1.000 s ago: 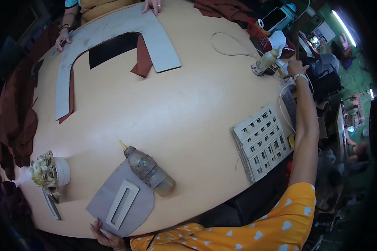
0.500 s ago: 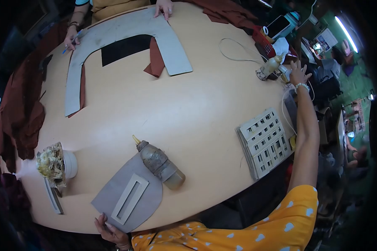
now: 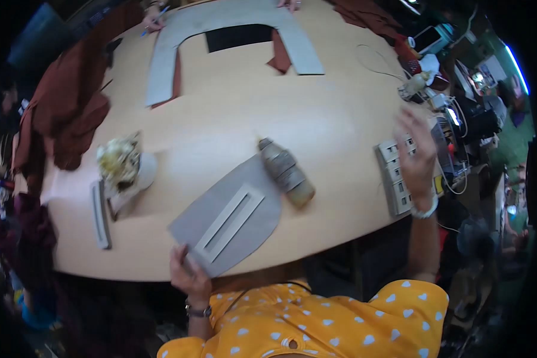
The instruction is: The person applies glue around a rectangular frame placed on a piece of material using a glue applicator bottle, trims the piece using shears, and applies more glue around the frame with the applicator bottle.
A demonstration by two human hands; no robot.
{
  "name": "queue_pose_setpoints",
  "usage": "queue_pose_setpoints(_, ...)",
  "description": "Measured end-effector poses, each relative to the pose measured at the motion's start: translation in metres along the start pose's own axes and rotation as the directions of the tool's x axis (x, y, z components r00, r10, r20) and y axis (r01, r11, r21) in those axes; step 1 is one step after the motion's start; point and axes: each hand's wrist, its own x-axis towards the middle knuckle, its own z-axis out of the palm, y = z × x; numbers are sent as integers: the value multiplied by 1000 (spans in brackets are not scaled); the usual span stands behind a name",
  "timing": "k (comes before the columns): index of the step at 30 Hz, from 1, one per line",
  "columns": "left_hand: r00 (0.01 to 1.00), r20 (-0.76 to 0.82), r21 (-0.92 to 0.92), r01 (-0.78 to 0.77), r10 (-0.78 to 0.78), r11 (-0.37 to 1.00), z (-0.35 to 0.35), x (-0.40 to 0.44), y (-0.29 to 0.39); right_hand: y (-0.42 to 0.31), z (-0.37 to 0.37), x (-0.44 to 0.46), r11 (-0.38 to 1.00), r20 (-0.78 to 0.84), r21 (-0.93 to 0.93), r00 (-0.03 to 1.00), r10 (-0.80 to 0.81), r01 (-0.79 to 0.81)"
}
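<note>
My left hand [image 3: 191, 275] is at the near edge of the table, its fingers loosely apart and touching the lower left edge of a flat grey rounded piece [image 3: 256, 185]. On that piece lies a pale strip frame with a long slot [image 3: 235, 222]. A stained squeeze bottle [image 3: 286, 173] with a narrow tip lies on its side, overlapping the piece's upper right edge. My right hand [image 3: 416, 152], blurred by motion, is raised over a pale stack of panels with rectangular cut-outs [image 3: 394, 179]. Its fingers look outstretched, and no object shows in them.
A white cup with a crusty yellowish mass [image 3: 120, 164] stands at the left beside a grey bar [image 3: 100, 215]. Across the table, another person's hands touch a large pale U-shaped template [image 3: 232, 15]. Brown material [image 3: 71, 113], a second bottle [image 3: 413, 88] and a lit screen [image 3: 453, 116] line the sides.
My right hand has drawn back from the devices at the far right to above the cut-out panels. The lit screen now shows. The view has shifted; my left hand stays by the grey piece.
</note>
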Motion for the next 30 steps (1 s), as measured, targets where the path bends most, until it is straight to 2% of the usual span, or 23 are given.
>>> queue_pose_setpoints(3, 998, 60, -82, 15, -10, 997, -6, 5, 3, -73, 40, -50, 970, 32, 239, 999, 37, -44)
queue_pose_setpoints(6, 988, 156, -143, 10, 13, 990, -18, 14, 7, -147, 76, -81, 866, 68, 483, 991, 111, -130)
queue_pose_setpoints(9, 977, 212, -157, 9, 25, 988, -24, 18, 15, -181, 99, -90, 917, -10, 385, 993, 117, -104)
queue_pose_setpoints(12, 977, 205, -158, -27, 59, 987, -23, 18, 14, -180, 92, -69, 996, -162, -76, 986, 29, -42)
queue_pose_setpoints(15, 981, 180, -160, -49, 78, 986, -21, 18, 11, -156, 93, -73, 974, -159, -98, 969, 187, -204)
queue_pose_setpoints(16, 982, 173, -167, -46, 75, 985, -20, 17, 10, -150, 97, -77, 956, -95, 76, 952, 290, -283)
queue_pose_setpoints(18, 984, 162, -163, -41, 68, 986, -19, 16, 9, -137, 108, -91, 805, 92, 384, 886, 454, -452)
queue_pose_setpoints(19, 985, 158, -152, -44, 68, 987, -18, 16, 8, -130, 113, -95, 845, 122, 281, 890, 439, -455)
queue_pose_setpoints(22, 986, 155, -153, -37, 61, 987, -16, 16, 8, -127, 114, -91, 654, 142, 570, 843, 518, -498)
queue_pose_setpoints(25, 986, 159, -174, -31, 60, 984, -19, 17, 9, -112, 116, -98, 414, 129, 803, 803, 582, -429)
queue_pose_setpoints(27, 986, 152, -192, -33, 63, 981, -21, 18, 9, -115, 101, -98, 14, 238, 951, 760, 605, -308)
queue_pose_setpoints(29, 988, 137, -219, -41, 72, 975, -21, 19, 9, -116, 88, -104, -391, 371, 909, 711, 598, -145)
queue_pose_setpoints(30, 988, 134, -218, -42, 73, 975, -19, 19, 8, -110, 86, -111, -475, 411, 872, 706, 577, -119)
